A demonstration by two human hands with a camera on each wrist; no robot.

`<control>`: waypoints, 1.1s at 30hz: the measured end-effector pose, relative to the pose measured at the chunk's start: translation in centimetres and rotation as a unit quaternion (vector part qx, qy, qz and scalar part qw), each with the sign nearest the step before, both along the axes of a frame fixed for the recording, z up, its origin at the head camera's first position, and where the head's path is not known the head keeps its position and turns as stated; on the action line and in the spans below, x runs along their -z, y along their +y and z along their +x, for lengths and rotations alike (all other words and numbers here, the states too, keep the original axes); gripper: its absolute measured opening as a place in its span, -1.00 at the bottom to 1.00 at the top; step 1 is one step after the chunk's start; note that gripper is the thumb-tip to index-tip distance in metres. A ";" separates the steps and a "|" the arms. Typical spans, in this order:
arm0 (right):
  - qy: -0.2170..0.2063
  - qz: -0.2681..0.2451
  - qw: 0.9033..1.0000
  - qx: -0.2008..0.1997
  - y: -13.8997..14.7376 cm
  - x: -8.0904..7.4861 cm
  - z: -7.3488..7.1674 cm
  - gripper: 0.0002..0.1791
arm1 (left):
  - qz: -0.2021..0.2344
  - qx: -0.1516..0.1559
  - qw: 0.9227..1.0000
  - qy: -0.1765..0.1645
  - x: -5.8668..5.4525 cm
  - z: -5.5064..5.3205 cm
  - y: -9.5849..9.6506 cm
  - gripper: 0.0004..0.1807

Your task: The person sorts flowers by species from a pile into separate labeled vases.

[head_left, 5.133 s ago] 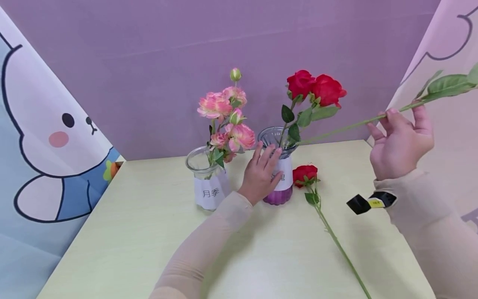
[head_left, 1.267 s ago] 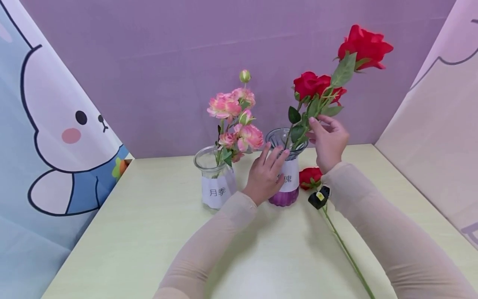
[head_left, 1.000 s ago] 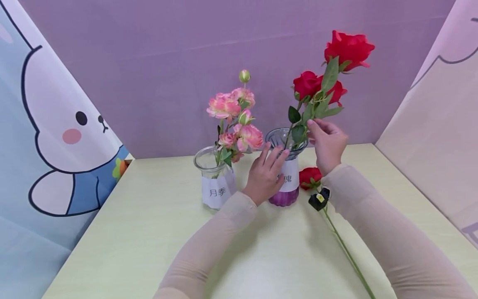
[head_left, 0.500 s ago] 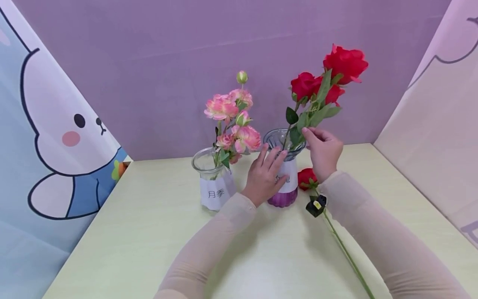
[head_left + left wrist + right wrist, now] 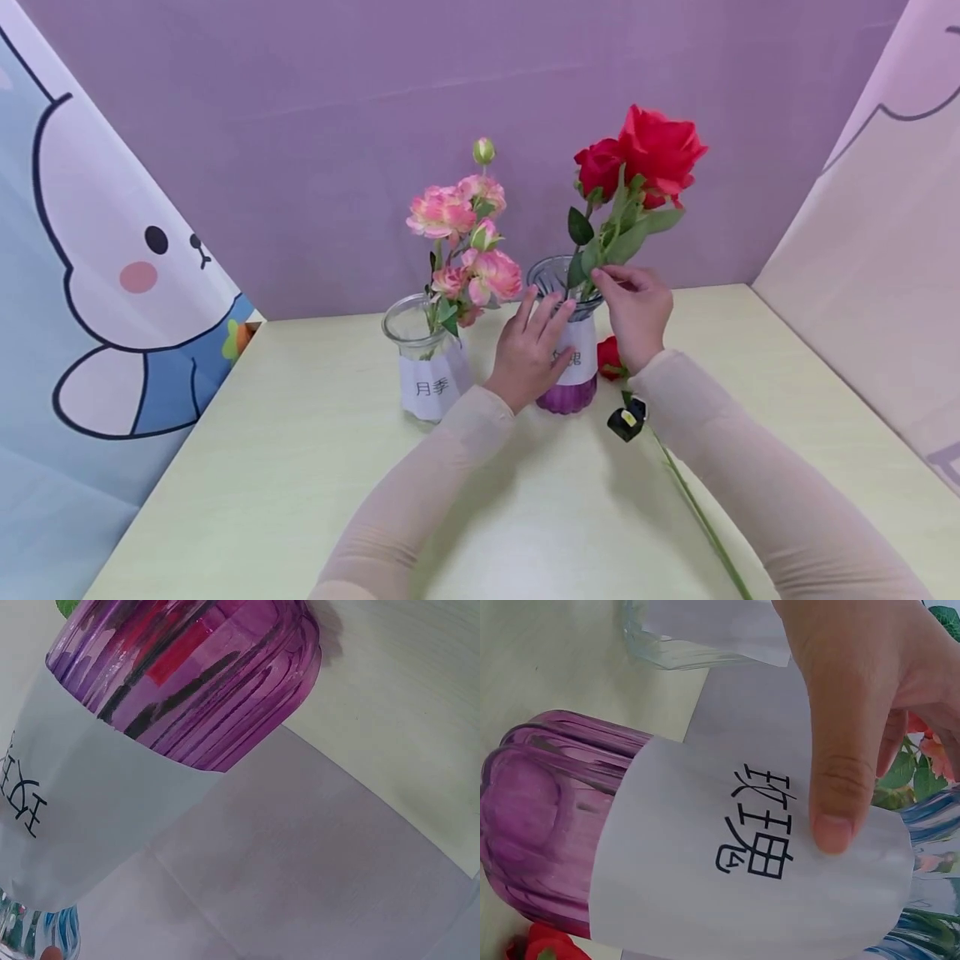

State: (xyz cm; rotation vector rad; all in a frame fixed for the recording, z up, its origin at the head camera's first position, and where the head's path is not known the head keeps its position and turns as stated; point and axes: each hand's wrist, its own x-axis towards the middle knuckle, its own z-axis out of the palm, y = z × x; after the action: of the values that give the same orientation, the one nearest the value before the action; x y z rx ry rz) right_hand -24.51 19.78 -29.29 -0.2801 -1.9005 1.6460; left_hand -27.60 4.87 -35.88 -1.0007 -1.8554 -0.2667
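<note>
My left hand (image 5: 528, 350) lies against the glass vase (image 5: 567, 396) with a purple base and white label. Its extended fingers touch near the neck, and the thumb rests on the label (image 5: 765, 847). Thumb and fingers of my right hand (image 5: 637, 312) pinch the stem of a large red rose (image 5: 663, 150), just above the vase rim. The stem's lower end is down inside the vase, beside other red roses (image 5: 598, 169) standing there. Another red rose (image 5: 609, 358) lies on the table right of the vase, partly hidden by my right wrist.
Left of my left hand stands a clear glass vase (image 5: 423, 387) with a white label, holding pink flowers (image 5: 442, 212). Behind the table (image 5: 300, 467) rises a purple backdrop (image 5: 337, 167). A printed bunny panel (image 5: 105, 250) borders the left side.
The right hand has brought the large rose over from the right and lowered it, stem down, into the purple-based vase. The left hand has stayed on that vase.
</note>
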 end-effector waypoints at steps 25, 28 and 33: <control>0.150 0.059 0.986 0.035 -0.7 -4.0 -0.9 -0.72 | -0.011 -0.007 1.000 -0.011 -0.1 0.2 0.1 -0.29; 0.122 0.013 0.992 0.029 -0.6 -4.5 -0.7 -0.72 | -0.017 -0.013 1.000 -0.014 -0.1 0.2 0.0 -0.29; 0.098 -0.027 0.995 0.014 -0.7 -5.1 -0.8 -0.69 | -0.018 -0.020 1.000 -0.012 -0.1 0.2 -0.2 -0.28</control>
State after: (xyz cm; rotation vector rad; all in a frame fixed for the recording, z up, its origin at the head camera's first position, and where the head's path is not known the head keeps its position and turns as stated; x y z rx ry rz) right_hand -25.28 19.12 -24.20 -0.1606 -1.7016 1.6447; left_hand -27.37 4.71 -35.74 -0.9870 -1.9067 -0.2226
